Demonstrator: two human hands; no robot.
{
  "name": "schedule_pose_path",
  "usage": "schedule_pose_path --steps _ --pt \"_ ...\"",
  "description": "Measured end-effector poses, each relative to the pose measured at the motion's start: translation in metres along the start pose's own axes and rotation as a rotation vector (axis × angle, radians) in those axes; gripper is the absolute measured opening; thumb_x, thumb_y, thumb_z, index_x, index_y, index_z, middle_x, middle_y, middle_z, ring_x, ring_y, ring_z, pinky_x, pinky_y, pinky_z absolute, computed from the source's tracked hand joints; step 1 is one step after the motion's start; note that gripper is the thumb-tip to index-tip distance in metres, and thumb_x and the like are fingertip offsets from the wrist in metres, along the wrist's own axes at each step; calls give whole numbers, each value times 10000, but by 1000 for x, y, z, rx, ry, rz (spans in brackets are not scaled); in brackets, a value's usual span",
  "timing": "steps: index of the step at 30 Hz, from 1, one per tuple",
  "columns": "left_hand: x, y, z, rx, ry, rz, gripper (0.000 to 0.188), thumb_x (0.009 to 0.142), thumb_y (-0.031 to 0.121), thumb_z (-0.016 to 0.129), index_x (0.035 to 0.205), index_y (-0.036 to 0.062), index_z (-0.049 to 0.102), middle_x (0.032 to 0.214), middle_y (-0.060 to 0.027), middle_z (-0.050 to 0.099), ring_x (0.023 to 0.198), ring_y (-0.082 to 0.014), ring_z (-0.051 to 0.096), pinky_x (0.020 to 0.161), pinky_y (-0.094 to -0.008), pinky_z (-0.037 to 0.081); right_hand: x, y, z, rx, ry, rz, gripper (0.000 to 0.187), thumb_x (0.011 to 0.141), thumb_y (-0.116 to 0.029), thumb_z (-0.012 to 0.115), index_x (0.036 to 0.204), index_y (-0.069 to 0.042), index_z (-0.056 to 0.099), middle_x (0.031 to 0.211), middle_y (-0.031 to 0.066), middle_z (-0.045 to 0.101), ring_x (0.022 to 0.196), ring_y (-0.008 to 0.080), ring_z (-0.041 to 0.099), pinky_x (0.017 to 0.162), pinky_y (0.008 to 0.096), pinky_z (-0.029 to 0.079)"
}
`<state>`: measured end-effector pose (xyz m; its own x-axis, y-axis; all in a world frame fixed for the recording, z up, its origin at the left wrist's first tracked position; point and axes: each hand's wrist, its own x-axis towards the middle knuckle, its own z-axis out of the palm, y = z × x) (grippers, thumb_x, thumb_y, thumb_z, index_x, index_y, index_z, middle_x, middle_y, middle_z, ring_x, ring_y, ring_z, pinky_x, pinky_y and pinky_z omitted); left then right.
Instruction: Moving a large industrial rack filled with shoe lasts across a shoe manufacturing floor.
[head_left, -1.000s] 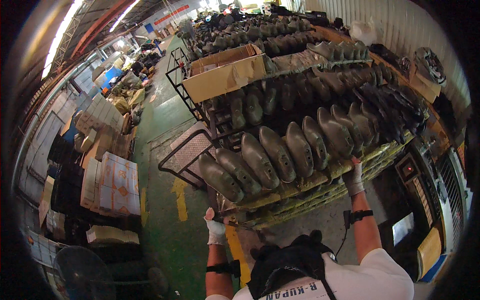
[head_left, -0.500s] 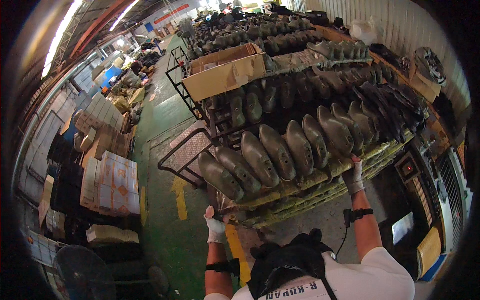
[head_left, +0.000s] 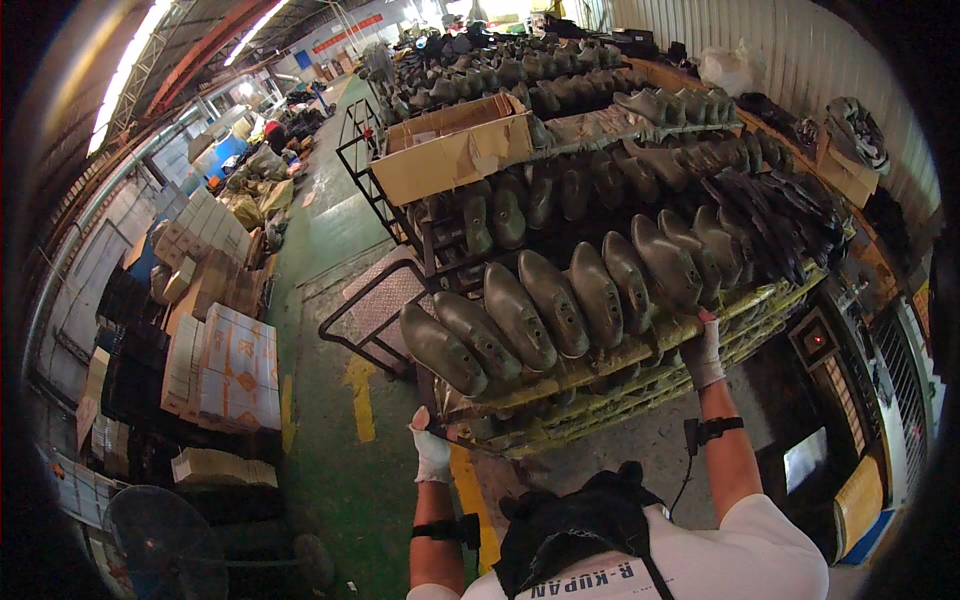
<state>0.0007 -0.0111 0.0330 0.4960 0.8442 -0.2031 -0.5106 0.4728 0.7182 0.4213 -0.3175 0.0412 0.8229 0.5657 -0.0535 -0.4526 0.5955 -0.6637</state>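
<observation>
A multi-tier rack [head_left: 560,392] with yellowish, worn edges stands right in front of me. Along its top tier leans a row of dark olive shoe lasts [head_left: 520,305], with holes near their lower ends. My right hand [head_left: 704,358], in a whitish glove with bare fingertips, is closed on the rack's near edge below the lasts. At the rack's near left corner is my left hand [head_left: 431,450], gloved alike, thumb up and fingers curled at the frame; part of its grip is hidden. Dark flat pieces [head_left: 775,215] lie on the rack's right end.
Beyond stand more racks of lasts and an open cardboard box [head_left: 455,155]. A black-railed cart [head_left: 375,300] is beside the rack's left end. Stacked cartons [head_left: 238,365] and a fan [head_left: 165,540] line the left of the green aisle [head_left: 330,480]. Metal equipment [head_left: 880,370] stands at right.
The near rack has shifted slightly against my body, and more of its lower tiers shows. Both hands keep their places on it, the left a touch higher in view.
</observation>
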Motion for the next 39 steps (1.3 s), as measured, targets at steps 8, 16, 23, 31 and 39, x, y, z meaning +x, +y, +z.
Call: schedule_pose_path --steps 8,16,23,31,39 --pt "-9 7 17 40 38 29 333 820 398 549 893 75 585 674 -45 601 449 -175 511 398 -293 395 11 12 -28 43 50 24 536 786 -391 586 1183 -39 505 1125 106 564 1057 270 527 927 415 405" --pt "-3 1 8 36 76 45 332 824 395 538 864 67 576 633 -53 585 434 -186 508 386 -309 391 -9 -4 13 11 22 -15 533 799 -376 566 1190 -23 492 1146 123 552 1061 278 526 929 413 408" --pt "-6 2 17 -25 52 24 343 832 399 518 884 63 567 633 -58 583 424 -195 505 384 -319 392 -2 0 1 28 10 -21 520 818 -364 532 1199 -11 498 1177 141 546 1066 285 528 939 411 405" --pt "2 -1 1 -60 58 -16 342 829 406 505 931 88 581 734 -42 623 490 -204 544 396 -325 402 5 3 -15 -8 -42 -42 537 808 -377 532 1205 -17 499 1195 128 537 1085 281 517 947 413 396" --pt "1 -1 4 -89 -24 -21 407 820 350 516 1088 48 569 1008 -81 637 869 -236 622 736 -388 507 4 0 -7 -31 -77 -56 606 796 -397 537 1261 -19 445 1226 135 515 1096 281 512 948 409 400"
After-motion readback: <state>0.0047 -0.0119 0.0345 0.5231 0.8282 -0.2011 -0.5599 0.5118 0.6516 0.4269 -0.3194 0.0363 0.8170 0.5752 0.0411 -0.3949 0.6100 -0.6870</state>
